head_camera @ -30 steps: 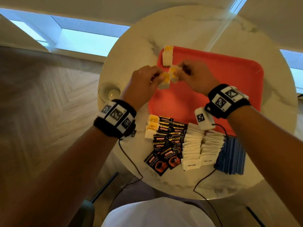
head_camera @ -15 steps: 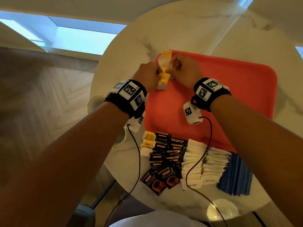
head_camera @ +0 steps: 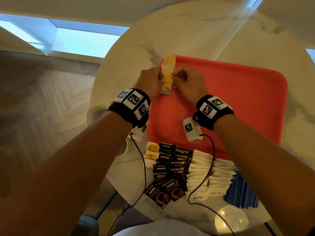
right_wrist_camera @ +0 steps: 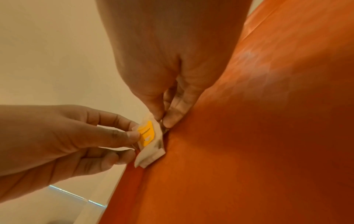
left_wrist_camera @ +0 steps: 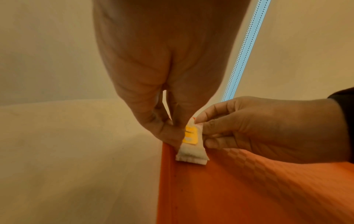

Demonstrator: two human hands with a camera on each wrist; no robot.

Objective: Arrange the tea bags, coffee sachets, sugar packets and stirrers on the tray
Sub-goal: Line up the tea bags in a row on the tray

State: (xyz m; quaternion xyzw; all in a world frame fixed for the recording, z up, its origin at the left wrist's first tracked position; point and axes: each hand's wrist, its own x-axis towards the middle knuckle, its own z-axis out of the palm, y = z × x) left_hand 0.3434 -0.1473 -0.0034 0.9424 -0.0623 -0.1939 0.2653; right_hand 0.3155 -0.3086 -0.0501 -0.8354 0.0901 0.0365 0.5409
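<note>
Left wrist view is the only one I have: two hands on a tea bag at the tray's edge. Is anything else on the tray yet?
Observer: Yes, the head view shows another tea bag lying at the far left corner of the red tray, just beyond the held tea bag.
Operator: Where are the other supplies?
Observer: On the table near the person: coffee sachets, white sugar packets, blue stirrers.
Operator: Any tea bags left there?
Observer: A few, left of the sachets.
</note>
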